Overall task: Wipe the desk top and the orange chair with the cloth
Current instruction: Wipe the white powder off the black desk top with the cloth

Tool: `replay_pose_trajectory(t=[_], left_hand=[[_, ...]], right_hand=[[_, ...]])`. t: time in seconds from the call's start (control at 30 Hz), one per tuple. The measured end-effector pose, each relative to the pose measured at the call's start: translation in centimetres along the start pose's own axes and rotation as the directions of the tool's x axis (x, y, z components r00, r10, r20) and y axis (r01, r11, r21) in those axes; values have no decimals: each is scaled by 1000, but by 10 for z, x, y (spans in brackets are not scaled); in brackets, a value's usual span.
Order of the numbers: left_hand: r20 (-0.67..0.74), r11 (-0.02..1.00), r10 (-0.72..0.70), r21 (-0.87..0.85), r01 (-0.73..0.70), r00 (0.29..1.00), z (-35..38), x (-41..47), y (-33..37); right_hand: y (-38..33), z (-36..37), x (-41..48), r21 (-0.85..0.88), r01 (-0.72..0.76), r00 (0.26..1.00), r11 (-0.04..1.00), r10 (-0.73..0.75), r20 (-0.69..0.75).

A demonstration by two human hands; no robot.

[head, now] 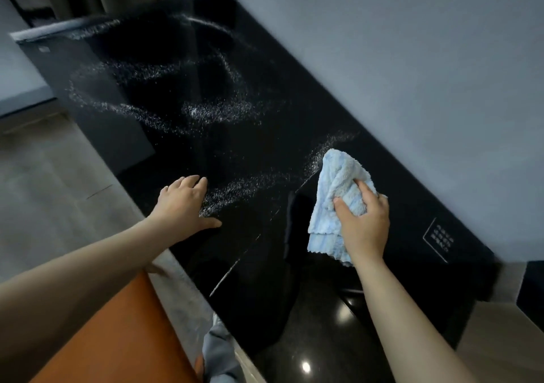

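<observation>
right hand (363, 221) is bunched tight around the cloth (335, 197), pale blue and fluffy, pressed on the black tabletop (265, 135) close to the wall (412, 59). left hand (184, 203) lies flat and open, fingers spread, holding nothing, palm down near the front edge. white powder (217, 109) curls in streaks across the far tabletop, one streak running between the hands and up to the cloth's top edge. a printed white label (438, 240) sits right of the cloth. orange chair (117, 338) shows low left, under the left forearm.
</observation>
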State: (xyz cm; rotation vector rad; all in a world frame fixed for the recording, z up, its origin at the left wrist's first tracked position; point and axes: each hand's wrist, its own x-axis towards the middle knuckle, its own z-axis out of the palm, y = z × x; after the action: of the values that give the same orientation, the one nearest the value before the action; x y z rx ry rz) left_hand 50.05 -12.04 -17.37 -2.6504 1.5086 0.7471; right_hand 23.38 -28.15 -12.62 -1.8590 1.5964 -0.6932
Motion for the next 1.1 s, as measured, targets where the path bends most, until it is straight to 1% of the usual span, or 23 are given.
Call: replay_pose_trajectory(t=[0.13, 0.3, 0.63, 0.8, 1.0, 1.1], left_hand=[[10, 998, 36, -42, -35, 999, -19, 32, 26], [70, 997, 54, -55, -50, 996, -32, 65, 58], [192, 996, 51, 65, -65, 980, -23, 114, 83], [208, 993, 38, 100, -60, 977, -11, 124, 85], [197, 995, 24, 93, -43, 980, -6, 126, 85], [199, 995, 24, 93, -43, 980, -6, 126, 85]], right_hand=[[4, -3, 56, -39, -10, 1000, 999, 9, -21], [13, -6, 127, -115, 25, 999, 993, -30, -40], [38, 3, 239, -277, 92, 996, 956, -86, 32], [50, 10, 271, -342, 85, 996, 936, -72, 51], [64, 19, 282, -452, 131, 990, 882, -93, 106], [66, 28, 282, -484, 136, 983, 864, -56, 177]])
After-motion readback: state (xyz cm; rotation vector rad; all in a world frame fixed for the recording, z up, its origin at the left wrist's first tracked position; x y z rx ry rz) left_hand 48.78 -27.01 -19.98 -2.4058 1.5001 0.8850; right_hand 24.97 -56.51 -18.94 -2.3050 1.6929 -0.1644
